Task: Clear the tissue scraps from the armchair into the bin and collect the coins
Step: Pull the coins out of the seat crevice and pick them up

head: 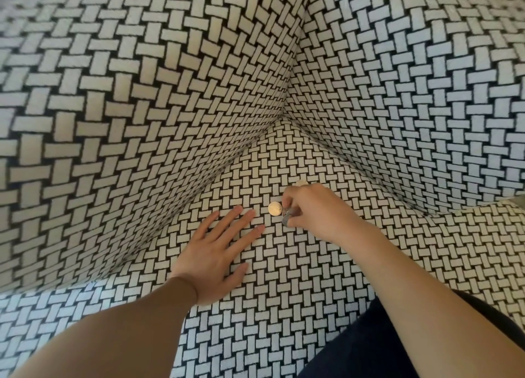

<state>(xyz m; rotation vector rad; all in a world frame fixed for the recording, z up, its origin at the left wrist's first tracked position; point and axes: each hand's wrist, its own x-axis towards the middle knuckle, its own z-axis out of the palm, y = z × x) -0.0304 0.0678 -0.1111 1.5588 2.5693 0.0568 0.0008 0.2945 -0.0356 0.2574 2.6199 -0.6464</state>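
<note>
The armchair seat point(284, 278) is covered in a black and white woven pattern. A pale round coin point(275, 208) lies flat on it near the middle. My right hand point(318, 210) sits just right of that coin with its fingers curled, pinching silvery coins point(287, 217) between thumb and fingers. Another pale coin point(301, 182) peeks out just beyond that hand. My left hand point(218, 252) rests flat on the seat with fingers spread, fingertips a little left of the lying coin. No tissue scraps or bin are in view.
The chair's back point(142, 107) rises on the left and an arm point(412, 93) on the right, meeting in a corner behind the coins. Dark clothing point(383, 349) shows at the bottom right.
</note>
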